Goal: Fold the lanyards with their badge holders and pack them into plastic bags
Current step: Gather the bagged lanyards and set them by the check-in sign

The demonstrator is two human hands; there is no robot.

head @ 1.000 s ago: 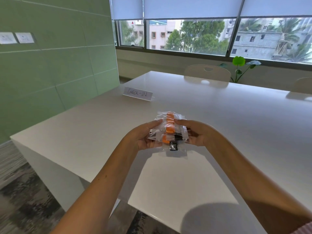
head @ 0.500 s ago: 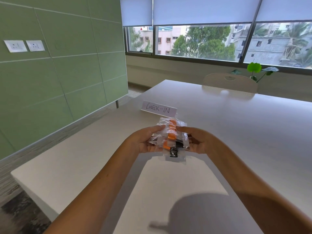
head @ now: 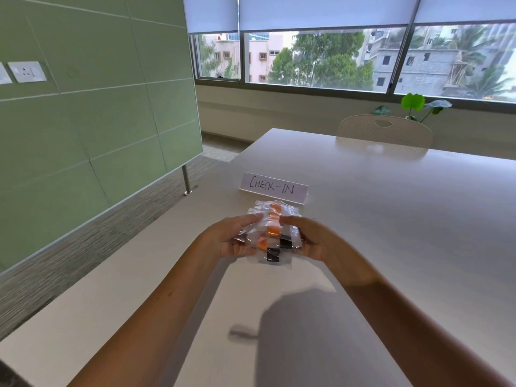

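Near the table's [head: 391, 219] left edge, the left hand [head: 229, 238] and right hand [head: 310, 238] pinch opposite sides of the plastic bags [head: 272, 233] holding orange lanyards.

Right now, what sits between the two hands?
The clear plastic bag with the folded orange lanyard inside; the left hand and right hand grip its two sides above the table. The head view shows this.

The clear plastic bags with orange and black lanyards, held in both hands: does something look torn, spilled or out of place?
Nothing stands out. The left hand and right hand hold the clear plastic bags with orange and black lanyards as one stack above the white table; I see no tear and nothing fallen out.
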